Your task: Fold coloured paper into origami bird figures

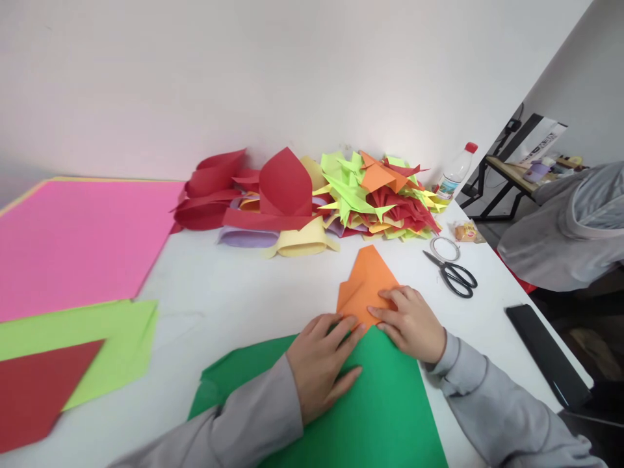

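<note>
A folded orange paper piece (366,281) lies on the white table (234,292), its near end overlapping a green sheet (380,403). My left hand (319,364) rests flat on the green sheet, fingers stretched toward the orange piece's near corner. My right hand (412,322) lies on the orange piece's right near edge, fingers curled and pressing down on the paper. Both arms wear grey sleeves.
A heap of folded paper shapes (341,195) in red, yellow-green and orange sits by the wall. Scissors (453,274), a tape ring (443,248), a bottle (455,170) and a black phone (546,354) lie right. Pink (82,240), lime and red sheets lie left. Another person's grey sleeve (565,227) is far right.
</note>
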Motion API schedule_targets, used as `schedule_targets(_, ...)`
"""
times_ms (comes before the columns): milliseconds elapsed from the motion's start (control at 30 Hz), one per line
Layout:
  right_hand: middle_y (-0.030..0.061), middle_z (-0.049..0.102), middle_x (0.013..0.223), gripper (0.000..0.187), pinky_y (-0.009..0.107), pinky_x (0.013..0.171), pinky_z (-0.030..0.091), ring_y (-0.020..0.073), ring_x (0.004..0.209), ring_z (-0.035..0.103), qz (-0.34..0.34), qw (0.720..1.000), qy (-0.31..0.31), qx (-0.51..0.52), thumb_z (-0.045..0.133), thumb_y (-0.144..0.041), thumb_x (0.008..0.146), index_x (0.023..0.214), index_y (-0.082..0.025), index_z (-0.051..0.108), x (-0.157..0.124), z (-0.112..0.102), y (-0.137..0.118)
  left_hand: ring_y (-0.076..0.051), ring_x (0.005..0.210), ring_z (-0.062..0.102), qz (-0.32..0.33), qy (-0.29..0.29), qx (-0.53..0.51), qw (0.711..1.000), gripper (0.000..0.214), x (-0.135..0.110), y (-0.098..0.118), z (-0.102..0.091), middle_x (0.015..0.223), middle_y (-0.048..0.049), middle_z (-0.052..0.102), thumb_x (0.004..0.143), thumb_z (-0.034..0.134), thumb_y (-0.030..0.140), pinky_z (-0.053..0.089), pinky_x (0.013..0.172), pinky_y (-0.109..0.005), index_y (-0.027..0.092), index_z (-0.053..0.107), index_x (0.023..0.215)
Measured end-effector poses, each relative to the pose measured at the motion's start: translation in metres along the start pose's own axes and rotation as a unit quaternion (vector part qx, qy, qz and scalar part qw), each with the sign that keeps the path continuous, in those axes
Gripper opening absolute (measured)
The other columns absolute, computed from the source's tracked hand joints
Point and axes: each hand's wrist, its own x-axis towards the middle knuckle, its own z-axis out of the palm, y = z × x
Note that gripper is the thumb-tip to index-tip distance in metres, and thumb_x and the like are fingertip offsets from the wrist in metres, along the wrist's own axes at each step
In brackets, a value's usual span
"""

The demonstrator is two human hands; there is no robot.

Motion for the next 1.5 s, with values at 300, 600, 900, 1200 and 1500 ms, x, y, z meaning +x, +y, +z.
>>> schedule_targets(300,0.0093,0.055,0.122,0.033,0.042,0.088,0.038,0.0256,0.105,0.044,0.01,1.0,-0.005,0.023,0.053,-0.038,0.091,0.122,-0.03,0.062,0.001,0.0,0.001,-0.033,0.112,0.048,0.037,0.027,0.047,0.998,0.041,-0.006,-0.004,0.004,0.126,-0.0133,0.055,0.082,0.054,0.032,0.043,0.095,-0.051,0.02,0.06,0.121)
schedule_targets(600,0.008,0.06,0.113,0.031,0.044,0.093,0.033,0.0228,0.1,0.047,-0.007,0.999,0.02,-0.041,0.049,-0.047,0.092,0.108,-0.027,0.067,0.01,0.01,-0.005,-0.031,0.112,0.054,0.084,0.105,0.084,0.987,0.036,-0.008,-0.015,0.014,0.12,-0.0142,0.061,0.085,0.048,0.034,0.048,0.091,-0.046,0.022,0.064,0.115)
schedule_targets(900,0.0083,0.06,0.107,0.033,0.036,0.078,0.04,0.0213,0.089,0.049,-0.023,0.998,0.016,-0.05,0.048,-0.046,0.092,0.105,-0.022,0.066,0.016,0.017,-0.013,-0.036,0.123,0.05,0.022,0.102,0.153,0.983,0.062,0.029,-0.062,0.037,0.13,-0.0263,0.056,0.093,0.03,0.05,0.045,0.096,-0.05,0.003,0.056,0.124)
schedule_targets(1200,0.009,0.066,0.091,0.038,0.031,0.08,0.043,0.0185,0.081,0.056,-0.001,0.999,0.006,-0.032,0.053,-0.047,0.09,0.101,-0.012,0.065,0.021,0.012,-0.049,-0.031,0.134,0.04,0.017,-0.03,0.134,0.99,0.056,0.05,-0.087,0.042,0.143,-0.0172,0.044,0.094,0.022,0.036,0.035,0.103,-0.056,0.01,0.048,0.136)
schedule_targets(1500,0.0087,0.07,0.102,0.024,0.03,0.09,0.043,0.0182,0.095,0.061,0.042,0.999,0.033,0.002,0.048,-0.023,0.093,0.105,-0.013,0.067,0.024,-0.009,-0.028,-0.029,0.138,0.033,0.004,-0.099,0.093,0.991,0.057,0.056,-0.07,0.035,0.147,-0.0135,0.04,0.093,0.028,0.041,0.02,0.109,-0.063,0.014,0.038,0.142)
